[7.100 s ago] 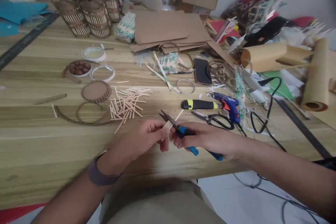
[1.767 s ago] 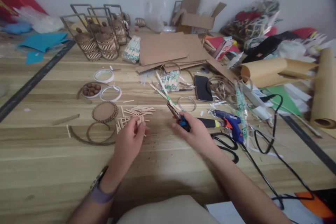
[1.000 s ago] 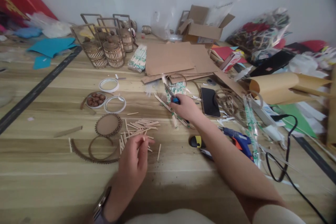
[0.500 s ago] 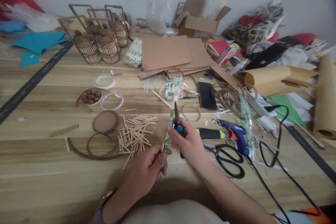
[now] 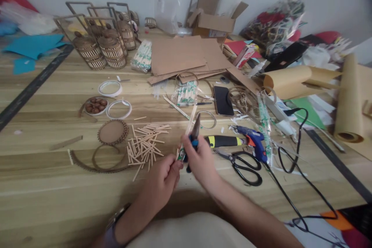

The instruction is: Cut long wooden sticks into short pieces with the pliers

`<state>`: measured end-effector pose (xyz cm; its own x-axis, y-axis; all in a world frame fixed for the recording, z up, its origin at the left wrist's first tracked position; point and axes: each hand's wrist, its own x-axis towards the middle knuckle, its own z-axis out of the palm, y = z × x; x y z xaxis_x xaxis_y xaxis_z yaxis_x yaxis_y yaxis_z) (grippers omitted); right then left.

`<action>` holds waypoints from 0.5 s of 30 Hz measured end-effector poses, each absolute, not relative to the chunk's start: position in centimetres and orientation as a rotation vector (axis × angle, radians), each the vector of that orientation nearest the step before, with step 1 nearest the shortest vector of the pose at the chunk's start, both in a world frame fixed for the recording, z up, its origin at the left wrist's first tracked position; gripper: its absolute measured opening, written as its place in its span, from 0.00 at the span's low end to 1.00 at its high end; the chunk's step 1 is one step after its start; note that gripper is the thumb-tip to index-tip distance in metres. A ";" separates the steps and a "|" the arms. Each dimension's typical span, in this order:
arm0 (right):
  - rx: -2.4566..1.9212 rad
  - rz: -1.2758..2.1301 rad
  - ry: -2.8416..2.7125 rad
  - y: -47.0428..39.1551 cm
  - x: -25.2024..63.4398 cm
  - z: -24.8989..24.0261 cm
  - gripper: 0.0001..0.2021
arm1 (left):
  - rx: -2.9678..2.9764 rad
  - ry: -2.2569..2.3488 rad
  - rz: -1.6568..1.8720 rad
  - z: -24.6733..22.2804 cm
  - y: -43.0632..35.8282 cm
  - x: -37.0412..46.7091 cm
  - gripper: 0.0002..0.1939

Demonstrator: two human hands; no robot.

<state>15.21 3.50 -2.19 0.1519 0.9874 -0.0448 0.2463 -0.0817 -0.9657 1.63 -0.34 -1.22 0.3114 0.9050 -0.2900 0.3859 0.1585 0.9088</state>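
Observation:
My left hand (image 5: 165, 174) is closed around the lower end of a pair of wooden chopsticks (image 5: 191, 120). Their green-and-white plastic wrapper (image 5: 181, 154) is bunched low between my two hands, and the bare upper ends stick out. Pliers (image 5: 196, 127) with dark pointed jaws and blue-black handles are gripped in my right hand (image 5: 202, 159). My right thumb and fingers are also close against the chopsticks and wrapper; whether they pinch them is hard to tell. Left of my hands lies a pile of short cut sticks (image 5: 147, 145).
On the right lie a yellow-black handled tool (image 5: 225, 141), a blue glue gun (image 5: 252, 139) with its cord, black scissors (image 5: 247, 166) and a phone (image 5: 223, 100). Tape rolls (image 5: 109, 88), a bowl of brown beads (image 5: 96, 106), cardboard sheets (image 5: 180, 56) and lidded stick baskets (image 5: 112, 52) stand farther back.
The wrapper has slid down the chopsticks, baring their upper part. My right hand with the pliers has come lower and closer to my left. The whole view has shifted slightly.

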 end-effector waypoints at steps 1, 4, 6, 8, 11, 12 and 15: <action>-1.481 1.080 -1.220 3.0 14.7 -2.6 0.17 | 1.423 1.283 0.576 -1.2 -0.3 1.7 0.18; -1.458 1.168 -1.217 2.6 14.8 -2.6 0.16 | 1.382 1.251 0.517 -1.1 -0.1 1.7 0.18; -1.471 1.141 -1.362 3.1 15.8 -1.7 0.15 | 1.373 1.249 0.511 -1.1 0.1 1.4 0.18; -1.501 1.057 -1.618 3.5 17.1 -0.4 0.13 | 1.330 1.305 0.617 -0.9 0.4 0.9 0.17; -1.491 1.129 -1.966 3.2 18.3 1.2 0.10 | 1.116 1.363 0.869 -0.7 1.0 0.3 0.18; -1.470 1.178 -2.059 2.8 18.4 1.4 0.09 | 1.038 1.350 0.920 -0.7 1.1 0.2 0.19; -1.430 1.243 -2.210 1.3 18.1 1.5 0.07 | 0.895 1.307 1.002 -0.8 1.3 0.4 0.22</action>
<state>18.08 1.35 1.49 -0.4974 0.8334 -0.2408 0.6386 0.1640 -0.7518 0.41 1.29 -0.85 -0.0026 0.9427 -0.3338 -0.0779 0.3326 0.9399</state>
